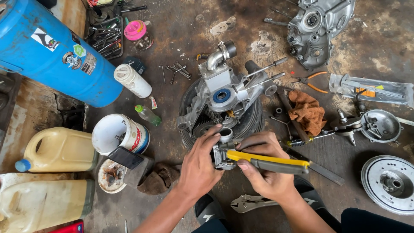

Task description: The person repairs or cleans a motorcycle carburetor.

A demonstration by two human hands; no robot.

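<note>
Over stained concrete floor (181, 26): left hand (199, 166) clamped on small grey metal carburettor (222, 152); right hand (265, 170) closed around yellow-grey handled pliers (269, 162), touching carburettor; grey engine block (224, 97) just beyond.

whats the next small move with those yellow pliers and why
Probably squeeze and pull gently: the right hand has the yellow-handled pliers nosed into the small metal part, which the left hand steadies. What the tips grip is hidden.

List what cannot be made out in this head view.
- Small grey metal part: mostly covered by left hand and right hand.
- Tip of yellow-handled grey pliers: hidden behind that part.
- Grey locking pliers: partly under the right wrist.
- Blue cylinder tank: cut off at the top-left edge.
</note>
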